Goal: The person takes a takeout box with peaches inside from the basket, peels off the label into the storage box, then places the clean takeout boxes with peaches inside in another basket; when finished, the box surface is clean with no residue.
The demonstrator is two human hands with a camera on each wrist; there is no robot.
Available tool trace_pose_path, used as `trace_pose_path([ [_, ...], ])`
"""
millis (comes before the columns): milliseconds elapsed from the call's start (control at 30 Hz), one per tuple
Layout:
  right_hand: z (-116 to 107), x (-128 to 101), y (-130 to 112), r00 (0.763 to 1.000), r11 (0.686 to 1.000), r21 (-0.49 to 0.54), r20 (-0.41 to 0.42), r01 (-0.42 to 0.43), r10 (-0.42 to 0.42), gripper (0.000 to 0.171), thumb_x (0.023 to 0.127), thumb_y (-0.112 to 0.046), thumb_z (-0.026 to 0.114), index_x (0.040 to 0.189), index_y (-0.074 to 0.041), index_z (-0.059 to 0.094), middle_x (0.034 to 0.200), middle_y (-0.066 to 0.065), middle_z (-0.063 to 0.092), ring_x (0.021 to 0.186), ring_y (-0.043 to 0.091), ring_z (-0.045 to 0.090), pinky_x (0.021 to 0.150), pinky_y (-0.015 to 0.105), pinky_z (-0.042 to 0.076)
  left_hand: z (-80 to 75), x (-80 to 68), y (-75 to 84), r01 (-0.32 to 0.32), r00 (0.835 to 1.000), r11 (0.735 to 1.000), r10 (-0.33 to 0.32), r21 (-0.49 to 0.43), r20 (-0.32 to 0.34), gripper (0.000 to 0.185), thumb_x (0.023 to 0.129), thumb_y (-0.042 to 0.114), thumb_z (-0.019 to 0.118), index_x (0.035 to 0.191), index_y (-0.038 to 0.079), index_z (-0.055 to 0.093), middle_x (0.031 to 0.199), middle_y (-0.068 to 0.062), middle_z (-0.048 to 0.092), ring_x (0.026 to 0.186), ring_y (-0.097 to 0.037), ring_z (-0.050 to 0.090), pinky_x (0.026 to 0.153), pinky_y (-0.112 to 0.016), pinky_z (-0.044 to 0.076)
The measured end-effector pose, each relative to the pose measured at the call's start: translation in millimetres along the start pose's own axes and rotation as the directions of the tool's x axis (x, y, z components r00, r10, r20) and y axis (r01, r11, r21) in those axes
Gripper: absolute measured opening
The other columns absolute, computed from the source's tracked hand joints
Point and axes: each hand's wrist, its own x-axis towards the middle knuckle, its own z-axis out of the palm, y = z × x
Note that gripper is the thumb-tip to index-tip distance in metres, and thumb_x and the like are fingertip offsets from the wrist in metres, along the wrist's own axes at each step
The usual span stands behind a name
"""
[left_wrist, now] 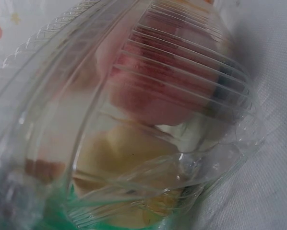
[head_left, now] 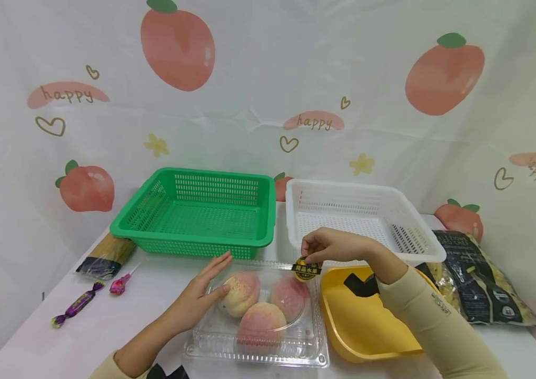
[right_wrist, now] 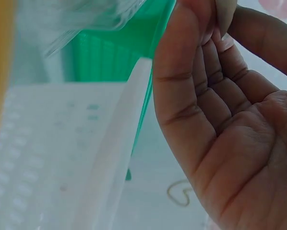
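Observation:
A clear plastic clamshell box (head_left: 303, 350) with three peaches (head_left: 260, 321) inside lies on the table in the head view. My left hand (head_left: 197, 297) rests on its left side, fingers fairly straight and spread. Over the box's upper right corner, my right hand (head_left: 336, 245) pinches a black and gold round sticker label (head_left: 306, 269) between thumb and fingers. Whether the label still touches the lid I cannot tell. In the left wrist view the ribbed box wall (left_wrist: 172, 57) fills most of the picture. The right wrist view shows the curled fingers (right_wrist: 177, 72) of the right hand.
Behind the box stand a green basket (head_left: 192, 245) and a white basket (head_left: 358, 190). A yellow basin (head_left: 367, 331) is at its right, a black pasta bag (head_left: 486, 284) beyond. A noodle pack (head_left: 107, 255), lollipop (head_left: 119, 285) and purple wrapped candy (head_left: 77, 304) lie left.

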Motion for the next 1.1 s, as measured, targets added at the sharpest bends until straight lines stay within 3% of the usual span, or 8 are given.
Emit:
trace_pose_path([
  [333, -1, -37, 21, 0.998, 1.0, 0.017, -0.066, -0.007, 0.008, 0.014, 0.092, -0.016, 0.059, 0.088, -0.002, 0.058, 0.073, -0.001, 0.055, 0.065, 0.007, 0.051, 0.062, 0.02, 0.047, 0.3, 0.4, 0.5, -0.006, 1.0, 1.0, 0.007, 0.006, -0.005, 0.058, 0.095, 0.02, 0.053, 0.144, -0.001, 0.03, 0.155, -0.014, 0.021, 0.142, -0.042, 0.008, 0.104, -0.071, 0.016],
  [733, 7, -82, 43, 0.983, 0.996, 0.092, -0.183, 0.01, 0.007, 0.017, 0.093, -0.013, 0.056, 0.093, 0.004, 0.059, 0.081, 0.001, 0.062, 0.07, 0.003, 0.054, 0.064, 0.02, 0.05, 0.1, -0.2, 1.2, 0.01, 1.0, 1.0, -0.01, 0.003, 0.001, 0.059, 0.095, 0.022, 0.052, 0.144, 0.0, 0.029, 0.155, -0.013, 0.019, 0.142, -0.042, 0.008, 0.104, -0.07, 0.016],
  [933, 9, -99, 50, 0.961, 0.995, 0.083, -0.263, -0.06, 0.08, 0.021, 0.093, -0.015, 0.057, 0.097, 0.004, 0.064, 0.085, 0.004, 0.066, 0.069, 0.004, 0.055, 0.064, 0.023, 0.052, 0.2, 0.0, 1.7, 0.003, 1.0, 1.0, -0.003, 0.006, 0.0, 0.058, 0.095, 0.021, 0.052, 0.144, -0.001, 0.029, 0.155, -0.014, 0.02, 0.142, -0.042, 0.008, 0.104, -0.07, 0.015],
  [1100, 10, -108, 53, 0.956, 0.988, 0.128, -0.265, -0.091, 0.123, 0.026, 0.094, -0.013, 0.055, 0.104, 0.009, 0.065, 0.092, 0.012, 0.07, 0.068, 0.003, 0.056, 0.061, 0.022, 0.051, 0.0, 0.4, 1.8, 0.01, 1.0, 1.0, -0.01, -0.004, 0.009, 0.059, 0.095, 0.021, 0.052, 0.145, -0.001, 0.028, 0.155, -0.014, 0.018, 0.142, -0.042, 0.008, 0.105, -0.07, 0.014],
])
